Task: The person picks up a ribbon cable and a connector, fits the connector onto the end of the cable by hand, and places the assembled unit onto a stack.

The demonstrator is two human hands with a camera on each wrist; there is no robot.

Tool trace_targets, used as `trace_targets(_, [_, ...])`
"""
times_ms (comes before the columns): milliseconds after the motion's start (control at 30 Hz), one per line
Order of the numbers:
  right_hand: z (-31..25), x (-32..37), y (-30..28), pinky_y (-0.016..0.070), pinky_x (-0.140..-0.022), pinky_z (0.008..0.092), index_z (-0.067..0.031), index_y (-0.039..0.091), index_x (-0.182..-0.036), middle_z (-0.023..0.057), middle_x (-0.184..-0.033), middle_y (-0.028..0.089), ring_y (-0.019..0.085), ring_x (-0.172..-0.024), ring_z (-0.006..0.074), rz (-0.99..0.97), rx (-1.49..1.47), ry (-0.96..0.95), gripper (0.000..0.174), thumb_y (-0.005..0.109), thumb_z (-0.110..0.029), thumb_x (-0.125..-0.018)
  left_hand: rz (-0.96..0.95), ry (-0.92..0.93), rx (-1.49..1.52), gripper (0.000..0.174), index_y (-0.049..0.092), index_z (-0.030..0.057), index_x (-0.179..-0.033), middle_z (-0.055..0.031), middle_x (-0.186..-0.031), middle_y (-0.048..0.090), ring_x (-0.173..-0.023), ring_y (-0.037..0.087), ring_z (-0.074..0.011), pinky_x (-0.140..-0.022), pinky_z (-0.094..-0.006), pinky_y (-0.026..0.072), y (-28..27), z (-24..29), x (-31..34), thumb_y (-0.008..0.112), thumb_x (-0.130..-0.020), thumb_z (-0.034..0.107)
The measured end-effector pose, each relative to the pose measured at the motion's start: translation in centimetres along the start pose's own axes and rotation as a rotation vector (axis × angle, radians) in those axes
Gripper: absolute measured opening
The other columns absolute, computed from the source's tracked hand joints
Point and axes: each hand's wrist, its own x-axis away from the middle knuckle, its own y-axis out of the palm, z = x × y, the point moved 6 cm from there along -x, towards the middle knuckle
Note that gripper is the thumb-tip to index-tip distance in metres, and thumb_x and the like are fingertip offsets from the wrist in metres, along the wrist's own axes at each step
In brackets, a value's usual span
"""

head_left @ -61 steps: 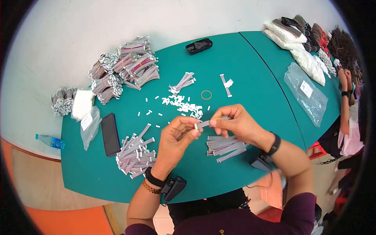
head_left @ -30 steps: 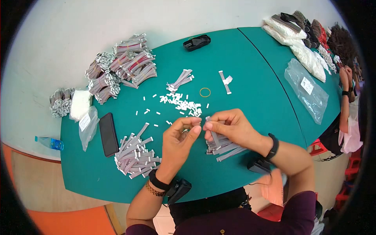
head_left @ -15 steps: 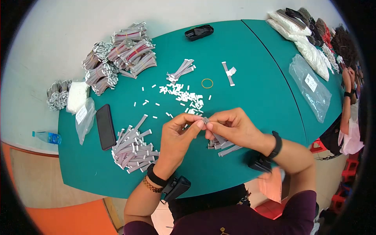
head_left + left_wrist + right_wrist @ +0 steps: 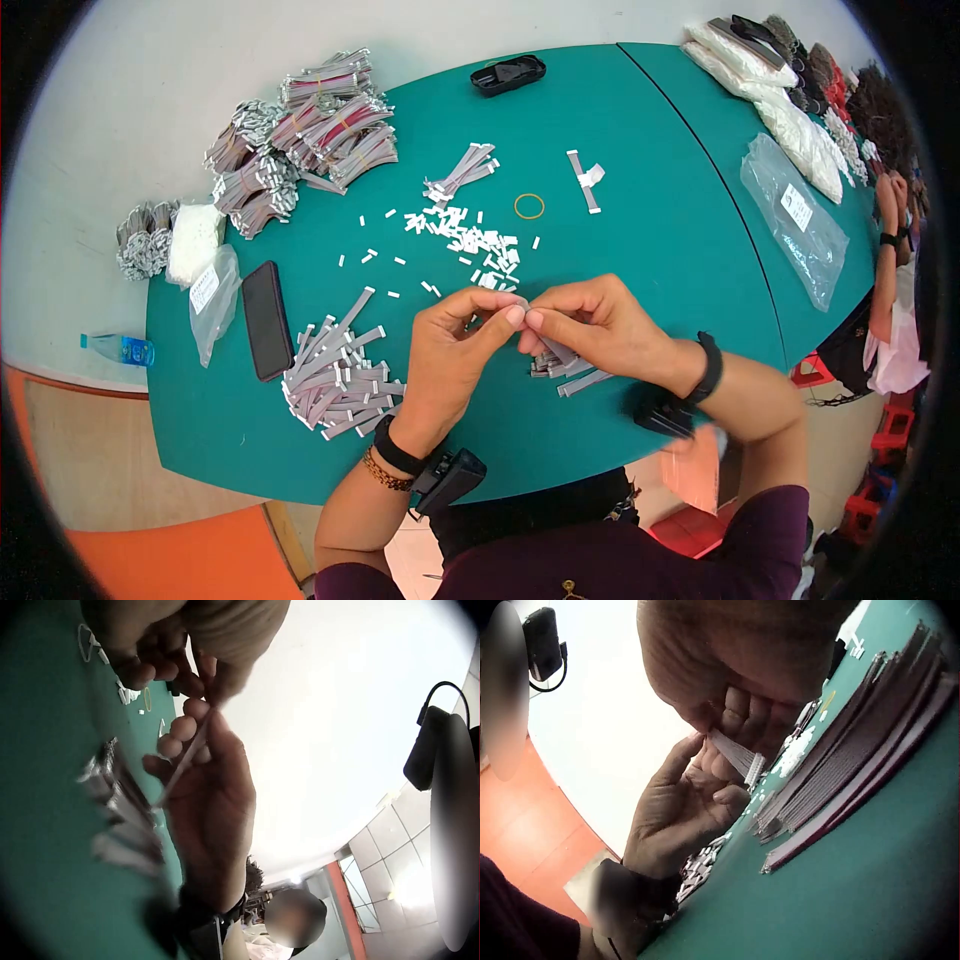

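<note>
At the fingertips of both hands is a short grey ribbon cable (image 4: 733,752) with a white connector (image 4: 755,769) at its lower end. My right hand (image 4: 605,325) pinches it between thumb and fingers, and the strip hangs along that palm in the left wrist view. My left hand (image 4: 447,350) meets it there, thumb and forefinger pinching the upper end. The fingertips cover that end. Beneath my right hand lies a row of similar cables (image 4: 584,383), partly hidden. Left of my left hand is a loose heap of cables (image 4: 340,385).
Small white pieces (image 4: 478,242) are scattered ahead of the hands, near a few cables (image 4: 463,172) and a rubber band (image 4: 529,207). A phone (image 4: 267,320), plastic bag (image 4: 215,300) and banded cable bundles (image 4: 335,130) stand left. One cable with a white tag (image 4: 584,182) lies further back.
The cable, first stretched between both hands, was turned upright in the right hand while the left came away. The left fingertips have since closed on its upper end. The head view has shifted slightly.
</note>
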Motion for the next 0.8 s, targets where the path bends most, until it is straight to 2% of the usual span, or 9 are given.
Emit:
trace_targets(333, [-0.15, 0.01, 0.05, 0.0485, -0.063, 0.0217, 0.0019, 0.064, -0.089, 0.0050, -0.077, 0.065, 0.058, -0.070, 0.0067, 0.002, -0.014, -0.011, 0.024, 0.050, -0.017, -0.094, 0.024, -0.027, 0.007, 0.014, 0.067, -0.0009, -0.094, -0.0049, -0.087, 0.066, -0.076, 0.056, -0.0068, -0.071, -0.0208, 0.0451, -0.16, -0.19, 0.11, 0.066, -0.082, 0.007])
trace_targets(800, [-0.18, 0.05, 0.03, 0.0480, -0.061, 0.0210, 0.0020, 0.063, -0.087, 0.0042, -0.076, 0.065, 0.058, -0.069, 0.0062, 0.054, 0.025, -0.045, 0.022, 0.050, -0.014, -0.094, 0.049, -0.042, 0.048, 0.013, 0.065, -0.0010, -0.093, -0.0063, -0.089, 0.066, -0.081, 0.058, -0.0094, -0.075, -0.0229, 0.0464, -0.11, -0.51, 0.16, 0.066, -0.083, 0.007])
